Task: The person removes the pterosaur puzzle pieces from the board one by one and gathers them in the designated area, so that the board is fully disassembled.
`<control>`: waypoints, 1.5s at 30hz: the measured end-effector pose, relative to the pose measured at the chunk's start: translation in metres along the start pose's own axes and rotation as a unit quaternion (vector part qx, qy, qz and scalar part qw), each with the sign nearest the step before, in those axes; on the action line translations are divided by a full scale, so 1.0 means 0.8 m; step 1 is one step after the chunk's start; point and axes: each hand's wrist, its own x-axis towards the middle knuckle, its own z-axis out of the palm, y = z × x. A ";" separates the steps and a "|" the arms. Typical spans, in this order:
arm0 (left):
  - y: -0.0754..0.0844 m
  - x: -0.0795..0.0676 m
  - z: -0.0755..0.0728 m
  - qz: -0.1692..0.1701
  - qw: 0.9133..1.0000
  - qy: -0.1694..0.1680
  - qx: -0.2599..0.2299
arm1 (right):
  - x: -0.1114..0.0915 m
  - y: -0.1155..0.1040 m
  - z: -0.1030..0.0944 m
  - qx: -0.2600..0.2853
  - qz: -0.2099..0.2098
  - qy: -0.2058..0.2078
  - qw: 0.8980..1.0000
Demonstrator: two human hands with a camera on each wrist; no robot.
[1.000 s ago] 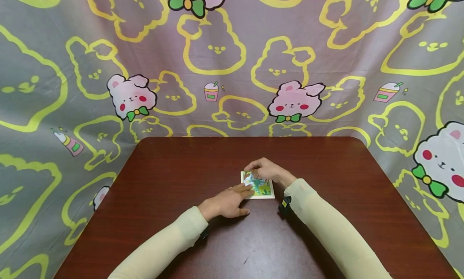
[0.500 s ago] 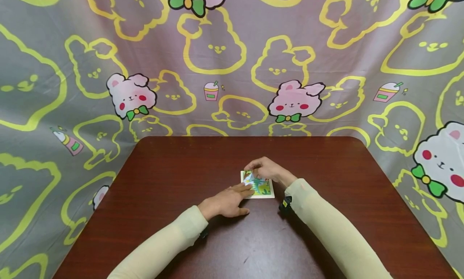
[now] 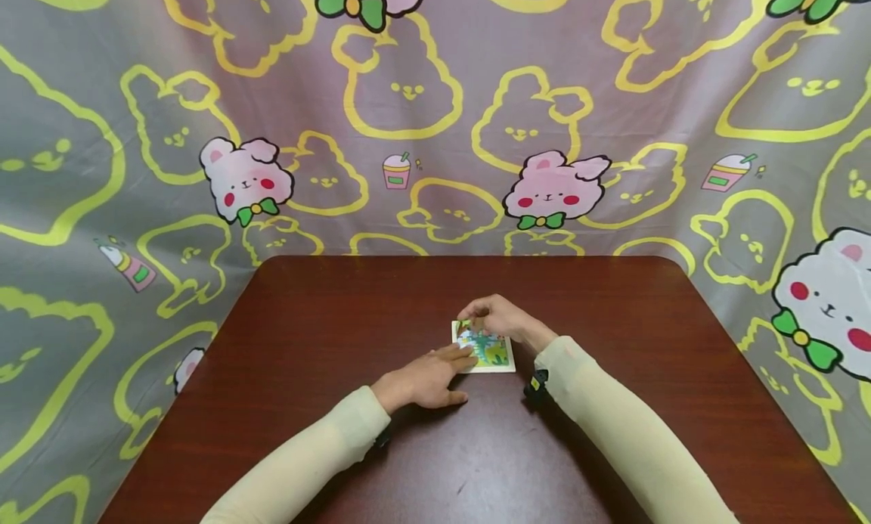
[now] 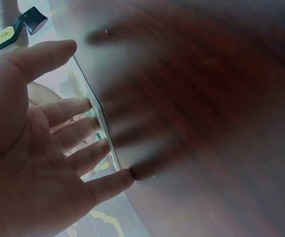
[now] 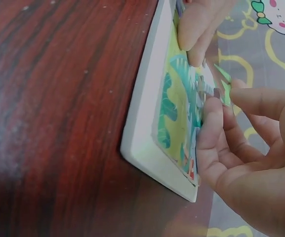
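Observation:
A small square jigsaw puzzle (image 3: pixel 491 351) with a green, yellow and blue picture lies on the table in a white frame (image 5: pixel 140 133). My left hand (image 3: pixel 425 378) rests its outstretched fingers on the puzzle's near left corner, thumb apart on the near side. In the left wrist view the fingertips reach the frame's edge. Over the far part of the puzzle, my right hand (image 3: pixel 500 317) pinches a puzzle piece (image 5: pixel 224 90) between thumb and forefinger. The piece's green, pointed edge stands tilted up from the picture; the rest of it is hidden by the fingers.
The dark red-brown table (image 3: pixel 340 297) reaches back to a grey curtain (image 3: pixel 435 78) printed with yellow outlines and pink bears. A black wrist camera (image 3: pixel 536 384) sits under the right sleeve, close to the table and right of the puzzle.
Both hands stay almost in place; the right fingers shift only slightly over the far part of the puzzle. The left hand still rests on its corner.

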 end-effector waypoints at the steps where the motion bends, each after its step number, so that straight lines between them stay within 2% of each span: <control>1: 0.000 0.000 0.001 0.001 1.000 0.001 0.001 | 0.000 0.000 0.001 -0.002 0.001 0.004 1.000; 12: 0.001 0.000 0.001 0.002 1.000 -0.001 -0.003 | 0.003 0.009 0.003 -0.022 0.001 0.038 0.999; 22: 0.001 -0.001 0.000 0.009 1.000 0.006 -0.001 | 0.001 0.012 -0.003 -0.027 -0.023 0.052 0.998; 33: 0.000 -0.001 0.000 0.017 1.000 0.008 -0.004 | -0.009 0.020 -0.021 0.011 -0.015 0.054 0.998; 45: 0.000 -0.001 0.002 0.017 1.000 0.010 -0.005 | -0.030 0.028 -0.046 0.014 -0.002 0.062 0.998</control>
